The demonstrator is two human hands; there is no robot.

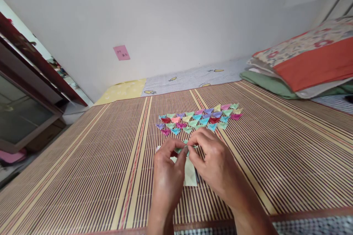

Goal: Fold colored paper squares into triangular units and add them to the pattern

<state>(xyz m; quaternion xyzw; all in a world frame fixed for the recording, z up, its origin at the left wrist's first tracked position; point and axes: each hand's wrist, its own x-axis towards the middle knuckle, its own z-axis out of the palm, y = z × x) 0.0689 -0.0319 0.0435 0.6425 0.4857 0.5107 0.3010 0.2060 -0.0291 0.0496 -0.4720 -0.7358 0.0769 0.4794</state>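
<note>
My left hand [168, 169] and my right hand [213, 158] meet at the middle of the striped mat [110, 176]. Between their fingertips is a small folded green paper [180, 150], pinched from both sides and partly hidden by the fingers. Pale green paper sheets [190, 172] lie flat just beneath the hands. Beyond them, small folded paper boats [204, 121] in many colours are laid out in several rows.
A pile of folded bedding [314, 66] with an orange and floral cover sits at the right rear. Patterned cloth [187, 77] runs along the white wall, which carries a pink note [121, 52]. A glass-fronted cabinet [22, 114] stands at the left.
</note>
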